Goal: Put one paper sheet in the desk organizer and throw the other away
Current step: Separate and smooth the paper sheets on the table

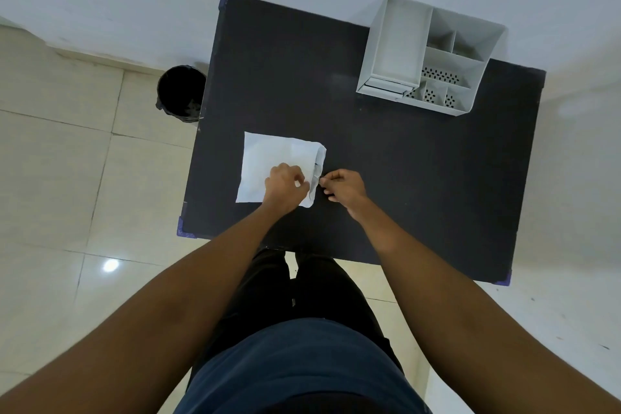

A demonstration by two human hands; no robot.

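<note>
White paper (268, 158) lies on the near left part of the black table (386, 158); its right edge curls upward, and I cannot tell if it is one sheet or two stacked. My left hand (285, 186) rests on the paper's near right corner, fingers pinched at the lifted edge. My right hand (342, 186) sits just right of the paper on the table, its fingertips pinching that same curled edge. A white desk organizer (396, 44) with several compartments stands at the table's far right. A black bin (181, 92) stands on the floor by the table's far left side.
The table backs onto a white wall. Beige floor tiles (67, 178) spread to the left. Blue corner guards (184, 228) mark the table's corners. My legs stand against the near edge.
</note>
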